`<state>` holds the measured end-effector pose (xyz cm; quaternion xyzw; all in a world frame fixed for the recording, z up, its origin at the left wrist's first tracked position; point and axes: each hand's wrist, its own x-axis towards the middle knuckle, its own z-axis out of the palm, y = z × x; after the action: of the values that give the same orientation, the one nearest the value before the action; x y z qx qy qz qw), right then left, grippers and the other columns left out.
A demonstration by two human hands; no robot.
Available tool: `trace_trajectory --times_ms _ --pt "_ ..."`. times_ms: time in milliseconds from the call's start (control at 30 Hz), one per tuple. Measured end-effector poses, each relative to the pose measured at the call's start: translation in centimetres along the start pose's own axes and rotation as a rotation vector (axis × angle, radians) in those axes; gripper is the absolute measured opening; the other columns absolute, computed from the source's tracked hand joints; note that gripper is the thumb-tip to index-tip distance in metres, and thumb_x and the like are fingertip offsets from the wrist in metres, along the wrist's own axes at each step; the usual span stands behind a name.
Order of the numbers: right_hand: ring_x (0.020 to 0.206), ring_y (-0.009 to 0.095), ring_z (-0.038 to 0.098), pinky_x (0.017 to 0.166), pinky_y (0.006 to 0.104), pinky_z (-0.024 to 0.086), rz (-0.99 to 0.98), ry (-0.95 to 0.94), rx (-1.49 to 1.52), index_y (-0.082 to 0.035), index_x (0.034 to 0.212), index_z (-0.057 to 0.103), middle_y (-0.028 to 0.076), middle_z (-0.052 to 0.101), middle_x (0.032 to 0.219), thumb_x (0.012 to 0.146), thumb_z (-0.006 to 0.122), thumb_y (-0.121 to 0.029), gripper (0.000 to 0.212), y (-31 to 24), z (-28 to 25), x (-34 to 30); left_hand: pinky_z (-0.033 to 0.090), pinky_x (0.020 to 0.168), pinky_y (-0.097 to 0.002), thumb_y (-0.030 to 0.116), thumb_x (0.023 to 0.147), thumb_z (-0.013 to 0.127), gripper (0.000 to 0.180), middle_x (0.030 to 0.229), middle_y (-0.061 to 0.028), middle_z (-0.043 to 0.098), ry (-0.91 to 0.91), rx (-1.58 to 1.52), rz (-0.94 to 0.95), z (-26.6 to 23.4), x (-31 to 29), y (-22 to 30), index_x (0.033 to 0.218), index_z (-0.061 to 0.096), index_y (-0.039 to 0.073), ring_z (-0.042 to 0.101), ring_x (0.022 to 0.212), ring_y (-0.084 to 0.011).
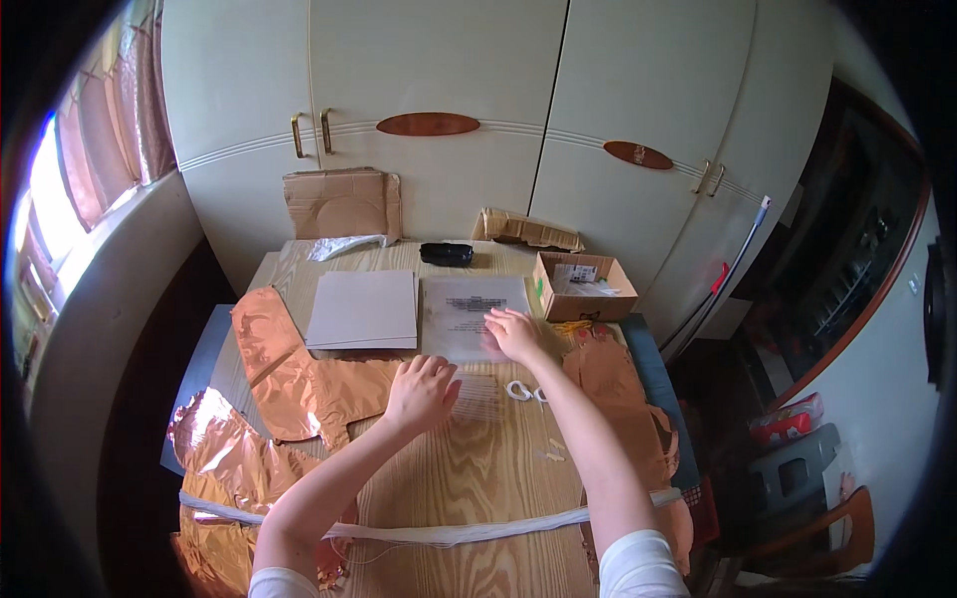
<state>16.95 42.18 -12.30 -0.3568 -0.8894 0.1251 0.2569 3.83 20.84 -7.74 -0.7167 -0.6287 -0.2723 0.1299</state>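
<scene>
My left hand [423,392] is over the middle of the table, beside the right end of a copper-coloured foil sheet [289,374]. Its fingers are loosely bent and slightly apart, with nothing visible in them. My right hand [512,333] reaches further out, over the lower right part of a clear plastic bag with dark print [454,297]. Those fingers are spread and partly blurred; I see nothing held. Between the hands lie thin, clear strips [478,397]. White-handled scissors [519,391] rest by my right forearm.
Grey boards [363,310] lie left of the bag. A black case [446,254] and an open cardboard box [584,285] stand behind. More copper foil [623,399] lies at right. A bundle of white strings [459,534] crosses the near table. Tall cabinets [439,60] close off the back.
</scene>
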Motion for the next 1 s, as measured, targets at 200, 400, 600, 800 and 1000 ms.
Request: trace_trajectory --times_ms 200,400,600,800,1000 --pt "0.098 0.025 0.058 0.094 0.0432 0.038 -0.091 0.264 0.097 -0.011 0.095 0.066 0.007 0.064 0.101 0.088 0.05 -0.029 0.025 -2.9 -3.3 0.1 0.041 0.078 -0.0369 0.019 0.076 0.06 0.023 0.099 -0.0054 0.056 0.043 -0.026 -0.044 -0.7 -0.1 -0.8 0.096 0.059 0.009 0.052 0.095 -0.0232" --pt "0.083 0.026 0.063 0.078 0.0357 0.047 -0.182 0.489 0.102 -0.008 0.092 0.066 0.008 0.066 0.092 0.088 0.052 -0.027 0.024 -4.2 -7.4 0.9 0.041 0.08 -0.0374 0.019 0.075 0.061 0.026 0.101 -0.0061 0.056 0.033 -0.057 -0.04 -2.3 -0.3 0.0 0.099 0.059 0.009 0.051 0.097 -0.0241" --pt "0.079 0.028 0.063 0.069 0.0357 0.049 -0.113 0.533 0.136 -0.008 0.092 0.065 0.01 0.065 0.089 0.087 0.053 -0.027 0.023 -6.5 -10.8 0.4 0.041 0.082 -0.0377 0.019 0.076 0.06 0.024 0.101 -0.0055 0.056 0.004 -0.019 -0.041 -4.3 -2.3 -0.1 0.097 0.06 0.008 0.051 0.098 -0.0239" --pt "0.084 0.018 0.062 0.075 0.0291 0.047 0.076 0.549 0.44 -0.004 0.099 0.063 0.009 0.066 0.092 0.091 0.048 -0.031 0.031 -6.5 -13.1 -0.4 0.042 0.08 -0.0367 0.018 0.077 0.058 0.02 0.1 -0.0065 0.059 -0.056 -0.045 -0.024 -3.1 -1.0 -1.2 0.093 0.061 0.007 0.054 0.096 -0.0226" --pt "0.099 0.018 0.057 0.088 0.0293 0.042 0.193 0.667 1.179 -0.001 0.105 0.059 0.008 0.061 0.105 0.093 0.047 -0.028 0.032 -9.5 -15.8 -4.5 0.043 0.086 -0.0386 0.027 0.08 0.056 0.036 0.115 -0.014 0.054 -0.339 -0.049 -0.163 0.8 5.3 -3.8 0.108 0.056 0.004 0.052 0.106 -0.0298"
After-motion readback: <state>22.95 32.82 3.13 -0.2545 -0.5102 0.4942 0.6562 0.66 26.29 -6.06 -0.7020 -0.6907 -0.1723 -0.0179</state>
